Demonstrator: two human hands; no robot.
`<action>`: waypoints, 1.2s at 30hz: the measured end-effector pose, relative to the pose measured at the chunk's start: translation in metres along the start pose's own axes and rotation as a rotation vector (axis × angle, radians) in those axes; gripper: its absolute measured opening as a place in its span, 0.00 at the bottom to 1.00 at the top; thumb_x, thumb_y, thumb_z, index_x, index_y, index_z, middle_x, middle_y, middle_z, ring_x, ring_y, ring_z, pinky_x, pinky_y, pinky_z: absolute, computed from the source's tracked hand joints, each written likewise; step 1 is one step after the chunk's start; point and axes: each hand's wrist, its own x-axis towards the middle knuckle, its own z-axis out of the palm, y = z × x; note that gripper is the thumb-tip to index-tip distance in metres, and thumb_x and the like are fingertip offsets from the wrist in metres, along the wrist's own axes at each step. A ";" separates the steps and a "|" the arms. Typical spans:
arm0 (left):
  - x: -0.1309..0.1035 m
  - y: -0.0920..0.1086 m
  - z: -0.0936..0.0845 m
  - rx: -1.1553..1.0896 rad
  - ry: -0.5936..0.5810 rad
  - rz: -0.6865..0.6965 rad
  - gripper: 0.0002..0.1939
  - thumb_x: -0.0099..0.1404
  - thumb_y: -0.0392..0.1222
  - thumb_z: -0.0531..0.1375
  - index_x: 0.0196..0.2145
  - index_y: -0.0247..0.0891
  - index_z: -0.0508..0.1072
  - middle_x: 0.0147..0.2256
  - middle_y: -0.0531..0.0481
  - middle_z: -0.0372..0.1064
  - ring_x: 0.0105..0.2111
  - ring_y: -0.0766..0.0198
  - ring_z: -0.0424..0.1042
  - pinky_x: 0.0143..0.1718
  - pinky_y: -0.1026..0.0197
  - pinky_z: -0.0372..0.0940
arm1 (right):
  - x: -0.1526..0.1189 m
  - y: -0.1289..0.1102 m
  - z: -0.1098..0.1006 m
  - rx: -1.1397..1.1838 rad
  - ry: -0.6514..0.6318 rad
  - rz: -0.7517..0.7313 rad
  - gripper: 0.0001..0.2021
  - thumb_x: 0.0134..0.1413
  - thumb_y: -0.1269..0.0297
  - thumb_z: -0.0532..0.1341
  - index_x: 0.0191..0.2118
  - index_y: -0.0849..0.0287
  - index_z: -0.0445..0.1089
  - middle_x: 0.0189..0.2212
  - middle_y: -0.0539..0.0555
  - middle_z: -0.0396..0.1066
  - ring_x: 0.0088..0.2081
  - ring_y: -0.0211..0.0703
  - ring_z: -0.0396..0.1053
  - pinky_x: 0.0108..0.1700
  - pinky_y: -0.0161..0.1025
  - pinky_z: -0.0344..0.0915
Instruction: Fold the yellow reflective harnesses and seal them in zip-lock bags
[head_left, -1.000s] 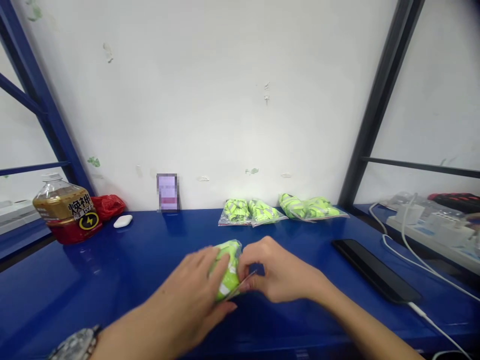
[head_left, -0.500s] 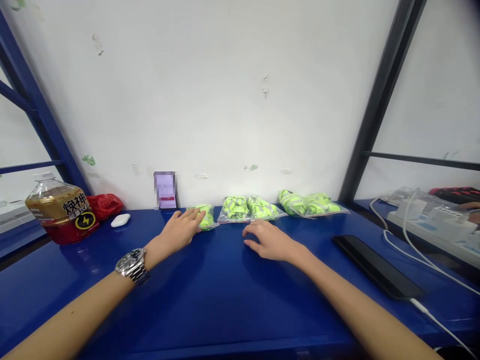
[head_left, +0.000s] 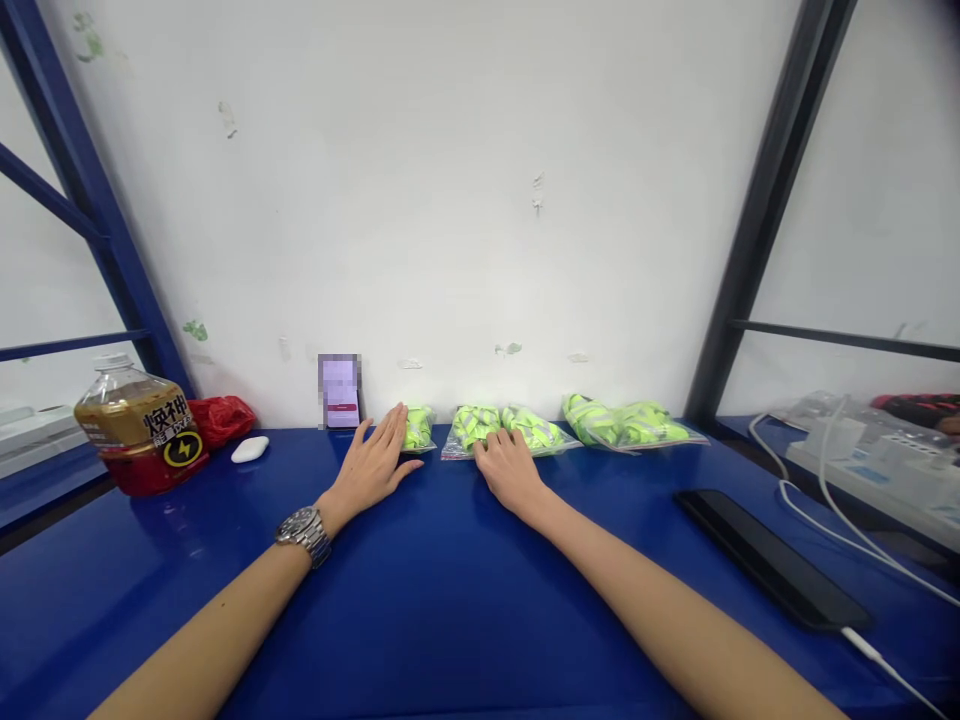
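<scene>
Clear plastic bags with yellow-green reflective fabric lie in a row along the wall at the back of the blue table (head_left: 450, 590). My left hand (head_left: 373, 462), with a metal watch on the wrist, lies with its fingers stretched out against the left bag (head_left: 418, 428) and covers part of it. At the front edge of the middle bag (head_left: 471, 425), my right hand (head_left: 510, 468) touches the plastic with curled fingers; whether they pinch it is hidden. Farther right sits another bag (head_left: 634, 425), with neither hand on it.
At the left stand a large drink bottle (head_left: 146, 425), a red plastic bag (head_left: 221, 418) and a white case (head_left: 250, 449). An upright phone (head_left: 342, 392) leans on the wall. A black phone (head_left: 772, 558) on a cable and power strips (head_left: 877, 455) are at the right.
My right hand has moved forward and slightly left onto the middle bag. My left hand has turned, its fingers now pointing more forward beside the left bag. The view has shifted slightly.
</scene>
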 end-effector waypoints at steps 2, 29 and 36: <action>0.001 0.019 -0.006 -0.080 0.077 0.021 0.27 0.71 0.48 0.48 0.62 0.28 0.54 0.56 0.30 0.63 0.56 0.48 0.63 0.54 0.47 0.53 | 0.003 -0.002 0.003 0.005 -0.012 -0.012 0.13 0.54 0.81 0.51 0.40 0.65 0.70 0.35 0.63 0.71 0.40 0.52 0.66 0.43 0.47 0.58; -0.003 0.094 -0.024 -1.376 -0.130 -0.281 0.21 0.69 0.53 0.49 0.26 0.36 0.65 0.23 0.54 0.62 0.25 0.67 0.62 0.29 0.65 0.58 | -0.034 -0.001 -0.041 1.231 -0.087 -0.123 0.04 0.58 0.67 0.56 0.33 0.58 0.60 0.25 0.48 0.70 0.26 0.35 0.67 0.29 0.32 0.61; -0.003 0.089 -0.026 -1.248 -0.166 -0.176 0.18 0.72 0.47 0.46 0.30 0.36 0.66 0.27 0.52 0.65 0.28 0.66 0.64 0.33 0.64 0.59 | -0.037 -0.001 -0.047 0.857 -0.026 -0.186 0.06 0.61 0.72 0.49 0.32 0.59 0.60 0.29 0.52 0.67 0.30 0.37 0.64 0.34 0.35 0.59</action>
